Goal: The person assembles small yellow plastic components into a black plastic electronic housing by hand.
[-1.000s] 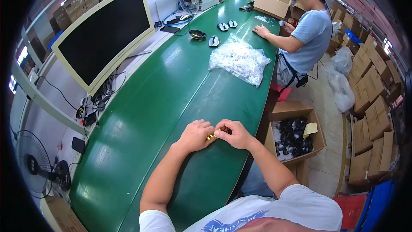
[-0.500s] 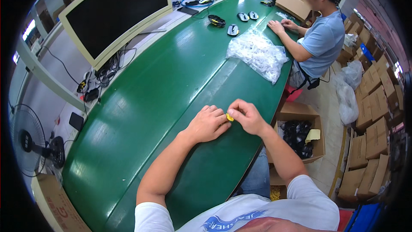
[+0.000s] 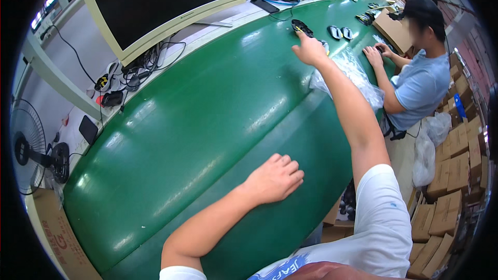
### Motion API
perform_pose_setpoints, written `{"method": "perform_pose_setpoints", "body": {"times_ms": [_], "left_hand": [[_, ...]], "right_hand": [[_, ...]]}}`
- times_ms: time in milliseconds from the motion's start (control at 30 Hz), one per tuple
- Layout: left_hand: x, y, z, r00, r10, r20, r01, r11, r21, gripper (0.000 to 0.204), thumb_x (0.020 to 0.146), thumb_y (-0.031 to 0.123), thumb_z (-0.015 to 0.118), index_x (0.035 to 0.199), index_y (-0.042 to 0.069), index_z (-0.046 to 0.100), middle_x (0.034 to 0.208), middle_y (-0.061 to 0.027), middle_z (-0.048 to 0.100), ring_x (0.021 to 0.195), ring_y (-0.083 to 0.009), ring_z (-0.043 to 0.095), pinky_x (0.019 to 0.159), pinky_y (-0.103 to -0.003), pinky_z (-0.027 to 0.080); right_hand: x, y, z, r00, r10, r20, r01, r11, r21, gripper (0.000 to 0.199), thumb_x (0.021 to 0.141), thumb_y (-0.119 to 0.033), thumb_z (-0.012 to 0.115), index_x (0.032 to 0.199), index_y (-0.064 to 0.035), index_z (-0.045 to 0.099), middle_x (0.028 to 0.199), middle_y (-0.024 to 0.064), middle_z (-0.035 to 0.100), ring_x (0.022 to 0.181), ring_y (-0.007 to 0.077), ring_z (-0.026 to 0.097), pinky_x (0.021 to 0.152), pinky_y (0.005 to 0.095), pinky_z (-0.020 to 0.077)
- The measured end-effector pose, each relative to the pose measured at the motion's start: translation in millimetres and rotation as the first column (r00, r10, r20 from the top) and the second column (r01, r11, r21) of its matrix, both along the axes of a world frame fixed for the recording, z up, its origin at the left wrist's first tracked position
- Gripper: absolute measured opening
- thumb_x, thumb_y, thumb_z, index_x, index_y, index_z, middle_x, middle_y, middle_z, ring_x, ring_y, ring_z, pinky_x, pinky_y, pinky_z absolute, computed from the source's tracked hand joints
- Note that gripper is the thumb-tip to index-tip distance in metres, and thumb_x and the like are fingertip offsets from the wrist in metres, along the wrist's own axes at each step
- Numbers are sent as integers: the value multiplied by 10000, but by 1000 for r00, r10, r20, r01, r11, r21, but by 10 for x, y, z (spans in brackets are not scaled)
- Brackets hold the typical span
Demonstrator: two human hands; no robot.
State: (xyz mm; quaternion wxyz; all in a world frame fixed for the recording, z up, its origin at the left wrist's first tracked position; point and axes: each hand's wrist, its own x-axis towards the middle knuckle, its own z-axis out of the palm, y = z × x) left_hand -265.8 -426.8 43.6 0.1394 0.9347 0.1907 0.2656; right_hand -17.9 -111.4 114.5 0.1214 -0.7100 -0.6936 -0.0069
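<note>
My right arm is stretched far across the green tabletop. At its end, my right hand (image 3: 311,50) has its index finger out and its thumb apart, with the fingertips at the near edge of a black oval thing with yellow trim (image 3: 302,27). Whether they touch it is unclear. Closer to me, my left hand (image 3: 276,178) rests on the table with its fingers curled under, so anything inside is hidden. Just behind my right hand a computer mouse (image 3: 325,46) shows in part. Two more silver-and-black mice, one of them this mouse (image 3: 335,32), lie to its right.
A clear plastic bag of pale pieces (image 3: 358,75) lies beyond my right forearm. A co-worker in a blue shirt (image 3: 423,85) sits at the table's right side by an open carton (image 3: 390,30). A monitor (image 3: 171,8) and fan (image 3: 31,153) stand left; stacked cartons (image 3: 446,171) line the right.
My hands have parted. My right hand has left the small yellow piece and reached forward to the black oval thing. The yellow piece no longer shows by my left hand. The view has shifted.
</note>
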Motion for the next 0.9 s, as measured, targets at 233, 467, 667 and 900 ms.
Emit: {"method": "perform_pose_setpoints", "body": {"times_ms": [233, 467, 667, 900], "left_hand": [[-16, 32, 11, 999, 37, 24, -34, 991, -127, 234, 1037, 327, 708, 1057, 96, 738, 916, -46, 618, 926, -239, 628, 856, -394, 503], [-9, 66, -15, 999, 38, 12, -36, 987, -154, 263, 1043, 355, 703, 1067, 95, 735, 935, -49, 619, 928, -237, 633, 864, -385, 508], [-17, 115, 81, 1000, 20, 21, -15, 981, -191, 300, 1055, 373, 688, 1083, 80, 747, 965, -81, 670, 960, -279, 648, 905, -426, 511], [-171, 40, 37, 695, 488, 528, -224, 844, -487, 244, 1032, 208, 740, 1204, 35, 727, 1171, -151, 718, 1098, -298, 691, 1018, -427, 534]], "right_hand": [[249, 1136, -221, 913, -161, 375, 216, 970, -109, 480, 1050, -240, 579, 1477, -27, 629, 1383, 214, 746, 1276, 344, 737, 1069, 448, 591], [240, 1226, -215, 913, -108, 394, 130, 991, -30, 285, 1013, -203, 637, 1152, -46, 831, 1212, 220, 804, 1130, 378, 788, 979, 488, 627], [-173, 403, -21, 966, 192, 174, -177, 979, -98, 317, 991, -303, 668, 1048, -27, 812, 1047, 252, 798, 1016, 434, 775, 930, 521, 622], [-500, -2398, 334, 931, 355, -88, -335, 924, 187, 170, 983, -187, 682, 1051, -42, 741, 947, 209, 777, 897, 437, 756, 800, 550, 602]]}}
